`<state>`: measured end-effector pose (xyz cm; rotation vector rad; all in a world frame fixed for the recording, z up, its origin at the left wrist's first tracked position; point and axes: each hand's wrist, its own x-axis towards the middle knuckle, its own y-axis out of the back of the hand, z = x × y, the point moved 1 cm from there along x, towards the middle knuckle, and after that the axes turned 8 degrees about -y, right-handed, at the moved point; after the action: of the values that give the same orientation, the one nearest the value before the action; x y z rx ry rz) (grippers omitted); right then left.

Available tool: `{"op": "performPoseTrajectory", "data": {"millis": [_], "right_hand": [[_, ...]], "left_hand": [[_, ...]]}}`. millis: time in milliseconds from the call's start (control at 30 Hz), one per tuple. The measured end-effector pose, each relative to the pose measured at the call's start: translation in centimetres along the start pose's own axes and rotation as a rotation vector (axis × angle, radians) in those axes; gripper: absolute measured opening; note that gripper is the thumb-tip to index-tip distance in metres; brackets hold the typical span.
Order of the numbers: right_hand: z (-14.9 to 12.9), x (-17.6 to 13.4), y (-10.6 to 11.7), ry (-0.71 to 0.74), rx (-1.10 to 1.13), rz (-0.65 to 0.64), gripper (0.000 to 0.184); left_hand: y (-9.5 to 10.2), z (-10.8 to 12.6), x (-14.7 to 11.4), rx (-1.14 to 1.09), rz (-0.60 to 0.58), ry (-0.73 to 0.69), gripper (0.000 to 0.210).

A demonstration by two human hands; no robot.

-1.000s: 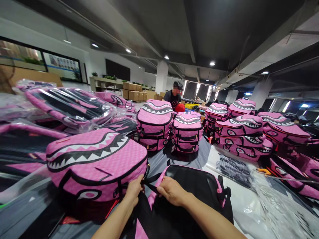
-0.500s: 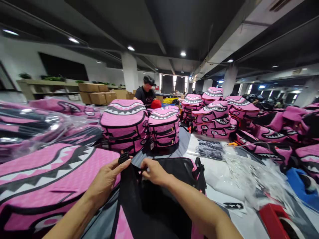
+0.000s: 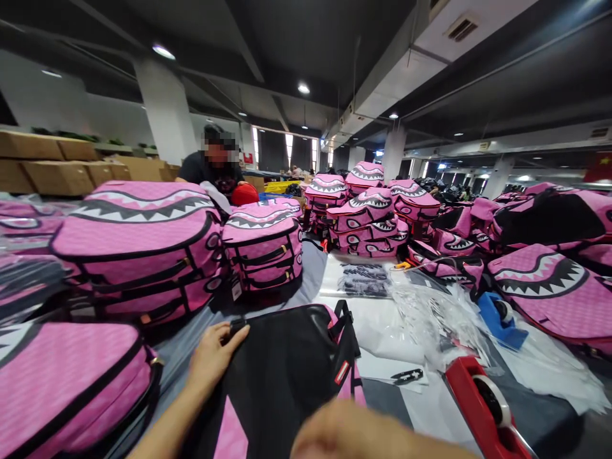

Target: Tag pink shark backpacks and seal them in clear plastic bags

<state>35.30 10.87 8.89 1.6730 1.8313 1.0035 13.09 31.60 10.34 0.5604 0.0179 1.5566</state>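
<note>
A bag (image 3: pixel 282 357) with a black panel and pink edges lies in front of me. My left hand (image 3: pixel 214 357) is closed at its far left corner, thumb and fingers pinching a small black buckle (image 3: pixel 238 325). Low over the near part of the bag is my right hand (image 3: pixel 342 427), blurred by motion and cut off by the lower edge, its fingers not visible. A black strap with a red-and-white label (image 3: pixel 342 372) runs down the bag's right side.
Pink shark-mouth backpacks (image 3: pixel 138 223) stand beyond and on both sides. To the right are plastic bags (image 3: pixel 430 312), a red tape dispenser (image 3: pixel 471 389), a blue tape dispenser (image 3: pixel 500 319) and a black pen-like item (image 3: pixel 408 376). A co-worker (image 3: pixel 213 166) stands behind the backpacks.
My right hand has left the strap at the bag's far edge and come down toward me. My left hand stays at the buckle. The view has turned right.
</note>
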Motion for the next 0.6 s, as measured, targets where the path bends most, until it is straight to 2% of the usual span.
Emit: {"op": "performPoseTrajectory", "data": {"millis": [33, 133, 167, 233, 333, 367, 433, 500, 600], "right_hand": [[1.0, 0.8, 2.3, -0.060, -0.008, 0.051, 0.023], [4.2, 4.6, 8.0, -0.509, -0.102, 0.395, 0.025], [5.0, 5.9, 8.9, -0.588, -0.108, 0.439, 0.025], [5.8, 8.4, 9.7, -0.642, -0.092, 0.469, 0.024], [5.1, 10.3, 9.1, -0.587, -0.057, 0.542, 0.013], [4.4, 10.2, 8.8, -0.545, -0.048, 0.573, 0.010], [2.8, 9.2, 8.1, -0.390, -0.025, 0.596, 0.014], [1.2, 7.5, 7.2, -0.193, -0.034, 0.574, 0.019], [-1.0, 4.9, 5.8, 0.046, -0.138, 0.583, 0.019]], "left_hand": [[-0.6, -0.4, -0.3, 0.042, 0.031, -0.029, 0.055], [-1.6, -0.5, -0.9, 0.130, 0.127, -0.138, 0.066], [-1.8, -0.1, -1.0, 0.147, 0.119, -0.196, 0.069], [-2.5, 1.2, -1.0, 0.148, 0.010, -0.330, 0.061], [-5.0, 3.3, -1.4, 0.063, -0.297, -0.483, 0.034], [-6.1, 3.9, -1.7, 0.021, -0.380, -0.504, 0.029], [-8.5, 4.8, -2.6, -0.060, -0.514, -0.530, 0.027], [-11.0, 5.4, -3.7, -0.133, -0.596, -0.538, 0.024], [-13.8, 5.5, -4.9, -0.244, -0.640, -0.519, 0.013]]}}
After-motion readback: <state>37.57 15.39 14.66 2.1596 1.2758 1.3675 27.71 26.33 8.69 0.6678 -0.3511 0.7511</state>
